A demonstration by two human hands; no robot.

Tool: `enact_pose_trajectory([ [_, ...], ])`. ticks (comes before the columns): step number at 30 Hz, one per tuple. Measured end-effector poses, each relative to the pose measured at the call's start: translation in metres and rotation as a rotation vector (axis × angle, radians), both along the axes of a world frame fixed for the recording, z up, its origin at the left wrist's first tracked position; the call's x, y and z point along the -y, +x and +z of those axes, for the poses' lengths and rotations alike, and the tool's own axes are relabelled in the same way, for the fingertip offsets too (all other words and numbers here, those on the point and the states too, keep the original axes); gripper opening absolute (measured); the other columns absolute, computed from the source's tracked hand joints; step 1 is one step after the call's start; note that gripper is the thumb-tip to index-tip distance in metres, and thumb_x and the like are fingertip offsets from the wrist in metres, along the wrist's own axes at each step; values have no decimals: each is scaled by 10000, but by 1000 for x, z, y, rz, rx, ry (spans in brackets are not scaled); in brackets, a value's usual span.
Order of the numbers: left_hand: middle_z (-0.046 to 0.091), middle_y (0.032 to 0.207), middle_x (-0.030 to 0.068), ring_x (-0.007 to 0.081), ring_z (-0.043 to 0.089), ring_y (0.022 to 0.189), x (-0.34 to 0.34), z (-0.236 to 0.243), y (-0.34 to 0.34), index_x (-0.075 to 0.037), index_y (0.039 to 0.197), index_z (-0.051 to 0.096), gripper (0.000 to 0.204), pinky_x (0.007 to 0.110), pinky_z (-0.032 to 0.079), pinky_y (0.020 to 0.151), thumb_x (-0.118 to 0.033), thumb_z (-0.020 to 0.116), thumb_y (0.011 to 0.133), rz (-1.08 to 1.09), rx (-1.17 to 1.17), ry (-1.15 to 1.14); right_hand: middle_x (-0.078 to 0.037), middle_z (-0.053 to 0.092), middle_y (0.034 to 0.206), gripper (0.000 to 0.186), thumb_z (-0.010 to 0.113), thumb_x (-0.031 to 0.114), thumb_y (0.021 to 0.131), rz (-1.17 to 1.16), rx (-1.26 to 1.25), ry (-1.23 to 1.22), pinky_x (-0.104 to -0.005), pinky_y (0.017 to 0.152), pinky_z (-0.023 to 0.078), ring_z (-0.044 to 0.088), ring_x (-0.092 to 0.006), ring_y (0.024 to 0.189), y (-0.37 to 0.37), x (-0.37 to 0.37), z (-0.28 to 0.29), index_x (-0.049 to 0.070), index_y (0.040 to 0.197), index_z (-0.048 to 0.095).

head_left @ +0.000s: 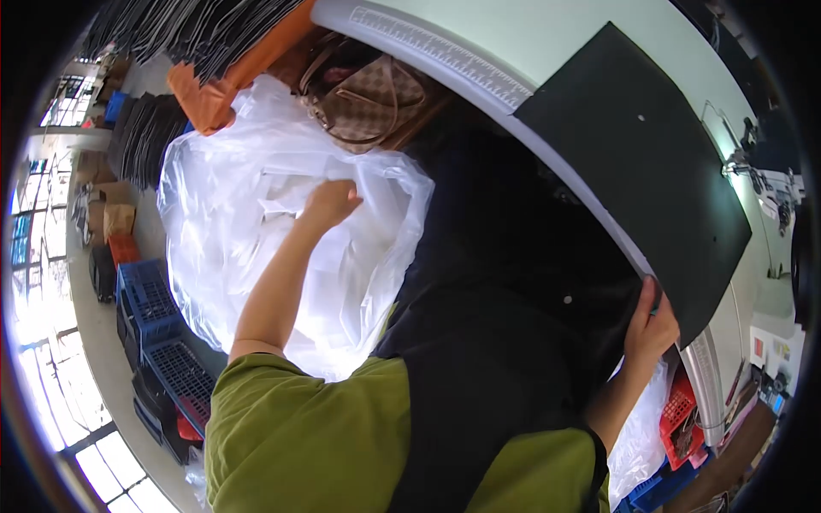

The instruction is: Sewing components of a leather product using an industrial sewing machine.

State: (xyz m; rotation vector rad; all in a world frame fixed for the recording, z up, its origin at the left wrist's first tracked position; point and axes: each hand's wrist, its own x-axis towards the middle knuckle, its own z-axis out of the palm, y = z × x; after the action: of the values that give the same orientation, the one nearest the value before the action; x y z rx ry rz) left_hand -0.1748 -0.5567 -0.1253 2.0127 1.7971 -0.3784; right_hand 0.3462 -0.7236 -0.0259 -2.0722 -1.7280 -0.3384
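My left hand [332, 205] reaches into a large clear plastic bag [201, 214] holding white sheet-like pieces [282, 190]. Its fingers are curled in, and whatever they may hold is hidden. On the right, my right hand [654, 329] is closed at the near edge of a flat black sheet [637, 162], by its lower corner. That sheet lies on a pale table [564, 34] and reaches its rounded edge. A white dot and small marks show on the sheet's surface.
A clear ruler strip [445, 56] runs along the table edge. Beyond the bag sit a brown checked handbag [372, 98], orange material [201, 94] and stacked dark sheets [188, 34]. Blue crates [175, 372] stand at left, a red basket [678, 419] at lower right. A machine [761, 184] is far right.
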Motion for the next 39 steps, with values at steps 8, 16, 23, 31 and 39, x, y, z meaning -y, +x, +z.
enact_pose_trajectory([
  [8, 727, 920, 160, 398, 682, 947, 49, -152, -55, -65, 1282, 511, 462, 490, 539, 834, -205, 689, 879, 561, 71, 220, -200, 752, 988, 341, 630, 283, 1009, -10, 45, -27, -397, 743, 543, 711, -381, 829, 2, 4, -8, -15, 1158, 704],
  [16, 604, 768, 52, 174, 569, 677, 15, -40, -17, -62, 1400, 455, 548, 286, 486, 668, -60, 642, 885, 660, 729, 623, -193, 746, 1075, 266, 660, 154, 950, 54, -136, 2, -388, 842, 542, 716, -331, 918, -22, 9, 25, -20, 1146, 710],
  [23, 476, 719, -22, 72, 432, 619, 31, 128, 114, -23, 1451, 415, 585, 186, 389, 595, 23, 586, 894, 297, 1030, 747, -194, 692, 1261, 415, 622, 92, 863, 673, -552, 99, -385, 946, 532, 674, -331, 1086, -86, 0, 57, -57, 1248, 654],
  [31, 677, 932, 63, 144, 597, 767, 49, 201, 286, 5, 1544, 316, 772, 246, 478, 767, 40, 652, 850, -537, 1492, -23, -260, 448, 1531, 848, 752, 83, 832, 504, -829, 196, -392, 1017, 481, 564, -345, 1265, -97, 8, 69, -71, 1545, 319],
  [39, 732, 1062, 77, 249, 697, 1002, 11, 193, 368, -63, 1295, 641, 456, 288, 511, 895, -32, 723, 847, -1292, 964, 379, -203, 662, 1259, 754, 601, -87, 850, -249, -841, 377, -207, 553, 419, 547, -104, 649, -39, 109, 36, -25, 1556, 342],
])
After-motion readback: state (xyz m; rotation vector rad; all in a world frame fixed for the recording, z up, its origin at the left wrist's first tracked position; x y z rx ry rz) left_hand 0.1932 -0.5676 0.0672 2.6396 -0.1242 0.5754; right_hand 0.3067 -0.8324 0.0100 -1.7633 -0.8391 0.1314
